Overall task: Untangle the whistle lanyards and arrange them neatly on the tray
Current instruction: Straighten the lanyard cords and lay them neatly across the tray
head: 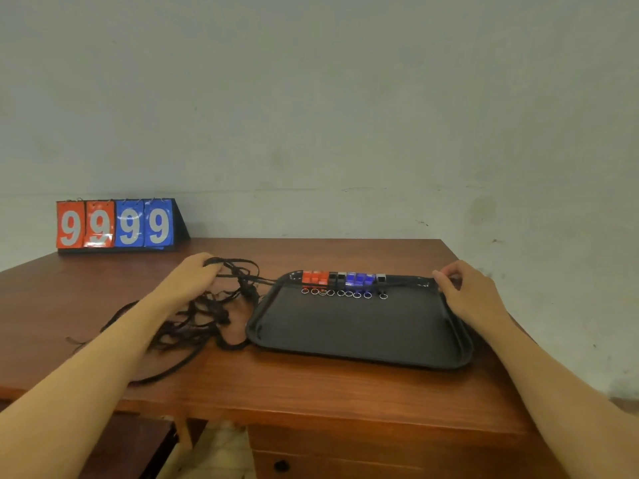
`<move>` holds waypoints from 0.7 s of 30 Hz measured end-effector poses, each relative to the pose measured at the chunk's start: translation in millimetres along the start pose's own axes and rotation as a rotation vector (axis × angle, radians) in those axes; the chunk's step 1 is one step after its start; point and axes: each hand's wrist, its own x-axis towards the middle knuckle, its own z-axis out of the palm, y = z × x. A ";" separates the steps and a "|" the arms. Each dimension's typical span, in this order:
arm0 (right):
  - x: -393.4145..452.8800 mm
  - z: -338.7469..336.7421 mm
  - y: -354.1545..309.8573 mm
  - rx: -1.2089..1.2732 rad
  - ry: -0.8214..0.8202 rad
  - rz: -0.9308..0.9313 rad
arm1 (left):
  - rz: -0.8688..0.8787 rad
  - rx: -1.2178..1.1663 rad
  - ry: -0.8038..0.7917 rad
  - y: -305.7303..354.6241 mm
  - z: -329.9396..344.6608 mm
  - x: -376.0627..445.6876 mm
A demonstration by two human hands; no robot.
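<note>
A black tray [359,337] lies on the wooden desk. Along its far edge stands a row of whistles [340,279]: red ones at the left, then black, blue, and one black at the right, each with a small metal ring in front. A tangled heap of black lanyards [207,312] lies on the desk left of the tray. My left hand [193,280] rests on the far part of that heap, fingers closed on a strand. My right hand [466,288] pinches a black cord at the tray's far right corner; that cord runs along the tray's far edge.
A flip scoreboard [117,224] showing 9 9 9 9 in red and blue stands at the desk's back left, against the wall. The desk's front edge [311,414] runs below the tray, with a drawer under it. The desk's right edge is close to the tray.
</note>
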 end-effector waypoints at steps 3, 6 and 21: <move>-1.1 -0.8 -0.4 0.020 -0.027 0.011 | 0.001 0.249 -0.144 0.5 -9.0 -5.3; -1.1 -2.5 1.5 0.035 -0.016 0.042 | 0.019 0.294 -0.158 -5.9 -15.5 -12.6; -3.3 -1.5 5.5 0.055 0.015 0.055 | 0.225 0.251 -0.373 24.0 -9.1 -36.7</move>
